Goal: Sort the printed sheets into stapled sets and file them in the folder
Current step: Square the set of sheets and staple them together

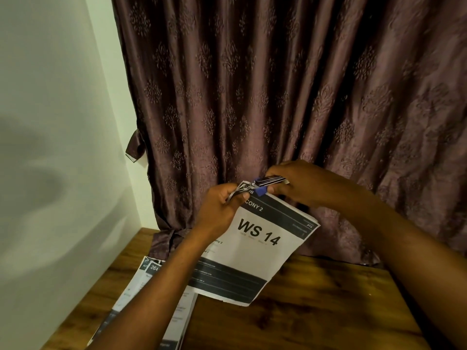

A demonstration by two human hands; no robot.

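Sheet set [255, 251] marked WS 14 held above table [316, 311], left hand [219, 210] pinching its crumpled top corner, right hand [298, 184] gripping stapler [267, 183] at that corner, more sheets [141, 286] flat on table at left, curtain [278, 84] behind.

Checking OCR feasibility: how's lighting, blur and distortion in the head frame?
Head view: dim, warm light; big print on the held sheets reads, fine lines are mush. Soft shadows on the wall. Stapler small, slightly soft between left hand and right hand. Wide-angle bends the table edges.
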